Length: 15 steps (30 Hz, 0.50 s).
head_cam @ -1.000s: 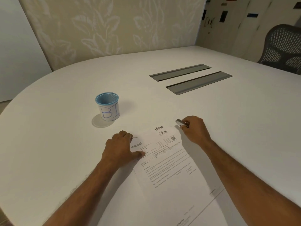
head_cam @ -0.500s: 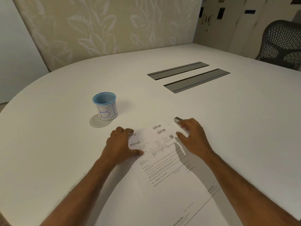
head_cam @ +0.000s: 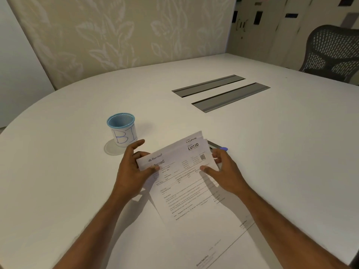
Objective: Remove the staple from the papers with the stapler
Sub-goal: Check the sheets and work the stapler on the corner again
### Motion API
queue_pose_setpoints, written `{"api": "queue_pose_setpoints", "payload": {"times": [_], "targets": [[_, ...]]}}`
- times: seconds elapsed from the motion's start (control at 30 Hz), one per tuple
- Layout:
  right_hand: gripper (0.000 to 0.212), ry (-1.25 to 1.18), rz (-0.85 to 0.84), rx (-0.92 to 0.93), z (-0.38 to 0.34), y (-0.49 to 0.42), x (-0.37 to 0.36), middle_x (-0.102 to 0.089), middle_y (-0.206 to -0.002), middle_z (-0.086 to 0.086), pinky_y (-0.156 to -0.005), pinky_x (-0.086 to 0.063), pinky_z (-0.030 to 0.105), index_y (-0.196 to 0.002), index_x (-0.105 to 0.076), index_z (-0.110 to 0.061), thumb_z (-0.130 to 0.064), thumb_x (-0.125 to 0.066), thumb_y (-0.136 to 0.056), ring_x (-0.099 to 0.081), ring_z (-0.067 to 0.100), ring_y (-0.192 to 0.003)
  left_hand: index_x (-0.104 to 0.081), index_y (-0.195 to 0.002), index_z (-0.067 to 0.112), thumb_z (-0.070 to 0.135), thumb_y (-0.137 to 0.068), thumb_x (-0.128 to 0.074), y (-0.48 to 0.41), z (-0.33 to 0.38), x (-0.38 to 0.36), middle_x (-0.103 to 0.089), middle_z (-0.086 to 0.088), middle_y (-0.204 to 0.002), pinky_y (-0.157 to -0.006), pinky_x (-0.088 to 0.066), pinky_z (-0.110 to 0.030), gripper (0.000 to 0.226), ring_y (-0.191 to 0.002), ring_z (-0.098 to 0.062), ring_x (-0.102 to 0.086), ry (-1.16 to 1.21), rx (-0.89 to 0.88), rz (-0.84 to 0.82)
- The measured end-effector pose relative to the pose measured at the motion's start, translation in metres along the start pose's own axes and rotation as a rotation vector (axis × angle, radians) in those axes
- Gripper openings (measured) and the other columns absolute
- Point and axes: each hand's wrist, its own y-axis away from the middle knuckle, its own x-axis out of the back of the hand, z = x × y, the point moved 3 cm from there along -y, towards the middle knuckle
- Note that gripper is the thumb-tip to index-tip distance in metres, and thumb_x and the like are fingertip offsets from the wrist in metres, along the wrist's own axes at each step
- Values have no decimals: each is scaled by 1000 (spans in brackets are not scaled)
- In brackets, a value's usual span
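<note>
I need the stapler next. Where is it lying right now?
In the head view the stapler lies on the white table, just beyond the right hand, partly hidden behind the far right corner of the papers.

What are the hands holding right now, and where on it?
Both hold the papers near their top edge: left hand pinches the top-left corner, right hand the right side. The stapler lies unheld on the table.

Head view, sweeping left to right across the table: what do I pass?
Blue mesh cup marked "BI" → left hand → papers → right hand → stapler poking out past the papers' top right corner → mesh office chair at the far right.
</note>
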Motion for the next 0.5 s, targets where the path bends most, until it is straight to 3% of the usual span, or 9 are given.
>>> {"api": "queue_pose_setpoints", "payload": {"times": [0.1,0.2,0.27,0.37,0.5], "targets": [[51,-163,-67,-46,-6,-5,1,-65,-116,-7,-77,-54,21,-125,-47,-21,-26,-72,-81,-63,10,-103,-45,-128,29,1,-72,-81,-1,9,1,-70,0,-93,-76,-60,-21,72,-89,-8,-72,93,-27,33],[32,-367,-116,-89,-11,-9,-2,-68,-117,2,-84,-56,27,-120,-58,-13,-10,-63,-88,-66,17,-104,-49,-128,22,0,-75,-78,-3,19,0,-69,6,-97,-70,-59,-19,64,-87,-5,-72,198,-14,94],[27,-494,-91,-58,-14,-9,0,-71,-112,5,-85,-56,31,-115,-63,-10,-3,-58,-90,-69,19,-100,-54,-126,20,8,-77,-79,-4,15,0,-71,1,-108,-84,-59,-31,57,-99,-15,-71,312,47,109],[21,-537,-43,-32,-20,-9,5,-71,-110,7,-79,-58,33,-109,-64,-9,-3,-55,-91,-69,24,-98,-63,-118,22,18,-85,-70,-1,5,-7,-72,1,-120,-103,-49,-46,34,-112,-20,-68,424,153,-20],[12,-466,43,7,-34,-8,7,-70,-108,7,-82,-57,44,-104,-59,-10,-11,-56,-92,-69,25,-96,-60,-122,20,13,-97,-55,1,18,-15,-69,6,-121,-102,-51,-43,26,-111,-10,-66,264,106,-22]]}}
